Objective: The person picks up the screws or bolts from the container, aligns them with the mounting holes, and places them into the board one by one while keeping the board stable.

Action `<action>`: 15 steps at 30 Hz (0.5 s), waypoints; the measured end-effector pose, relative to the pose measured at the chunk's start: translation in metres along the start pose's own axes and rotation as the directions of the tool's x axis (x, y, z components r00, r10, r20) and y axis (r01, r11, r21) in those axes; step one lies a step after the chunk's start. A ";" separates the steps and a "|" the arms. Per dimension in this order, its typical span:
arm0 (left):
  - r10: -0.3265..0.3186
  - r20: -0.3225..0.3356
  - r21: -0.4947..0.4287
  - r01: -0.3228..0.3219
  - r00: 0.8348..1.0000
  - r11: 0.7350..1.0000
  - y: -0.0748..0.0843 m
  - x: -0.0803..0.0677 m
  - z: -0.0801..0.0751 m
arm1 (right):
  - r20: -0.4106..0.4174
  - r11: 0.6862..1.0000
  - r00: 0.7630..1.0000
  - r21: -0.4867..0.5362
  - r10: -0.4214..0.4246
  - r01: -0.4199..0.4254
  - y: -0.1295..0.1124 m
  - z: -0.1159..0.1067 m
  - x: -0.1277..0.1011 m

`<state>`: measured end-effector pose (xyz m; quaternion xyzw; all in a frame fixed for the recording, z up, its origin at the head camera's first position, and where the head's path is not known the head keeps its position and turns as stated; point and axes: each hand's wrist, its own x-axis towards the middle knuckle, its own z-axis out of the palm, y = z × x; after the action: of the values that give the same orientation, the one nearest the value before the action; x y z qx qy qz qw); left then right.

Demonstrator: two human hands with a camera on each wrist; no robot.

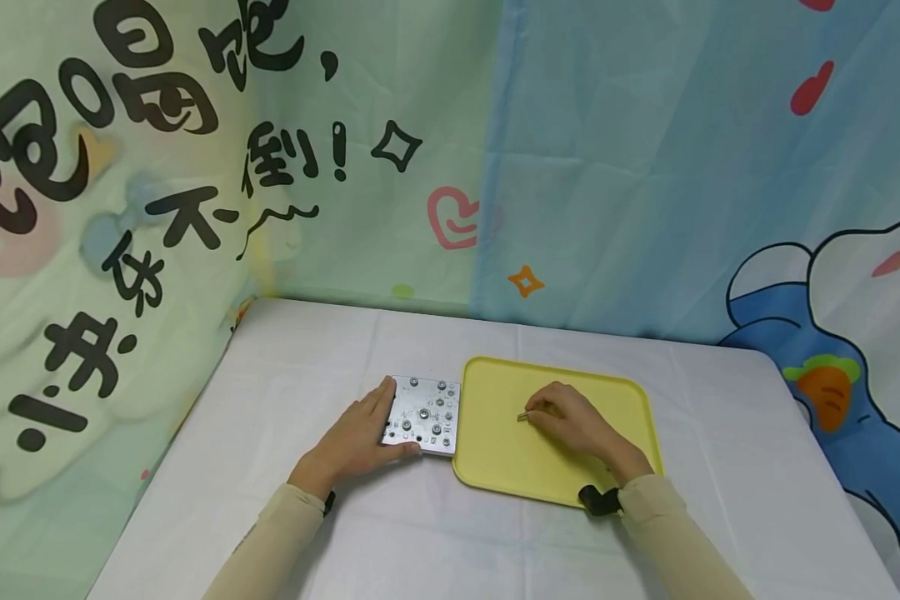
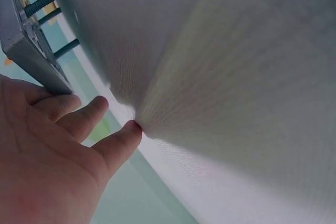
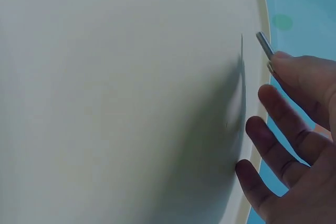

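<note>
On yellow tray (image 1: 630,417): right hand (image 1: 573,421) pinches screw (image 1: 522,417); left hand (image 1: 360,437) flat, steadying metal plate (image 1: 422,415)

The head view looks forward and down over the whole surface (image 1: 330,350). Each wrist view sits very near its hand, sharing the metal plate (image 1: 423,415) (image 2: 26,45) and yellow tray (image 1: 570,392) (image 3: 131,98) with it.

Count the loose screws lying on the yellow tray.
1, and it is pinched rather than lying free: the screw is held at the fingertips of the right hand over the yellow tray. That hand may hide others; the rest of the tray shows none.
</note>
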<state>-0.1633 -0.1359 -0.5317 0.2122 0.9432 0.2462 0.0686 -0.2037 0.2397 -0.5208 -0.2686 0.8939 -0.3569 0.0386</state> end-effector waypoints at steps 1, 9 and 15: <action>-0.001 0.001 -0.002 0.001 1.000 1.000 0.000 0.000 0.000 | -0.004 1.000 1.000 0.000 0.004 -0.004 0.000 0.001 0.001; -0.003 0.010 0.009 0.003 1.000 1.000 -0.002 0.001 0.001 | -0.018 1.000 1.000 -0.019 -0.007 0.007 -0.009 0.004 0.010; 0.006 0.002 0.006 -0.006 1.000 1.000 -0.002 0.001 0.001 | -0.006 1.000 1.000 -0.004 -0.010 0.010 -0.022 0.006 0.022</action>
<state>-0.1651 -0.1367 -0.5334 0.2152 0.9433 0.2433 0.0681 -0.2113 0.2114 -0.5083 -0.2721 0.8933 -0.3561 0.0333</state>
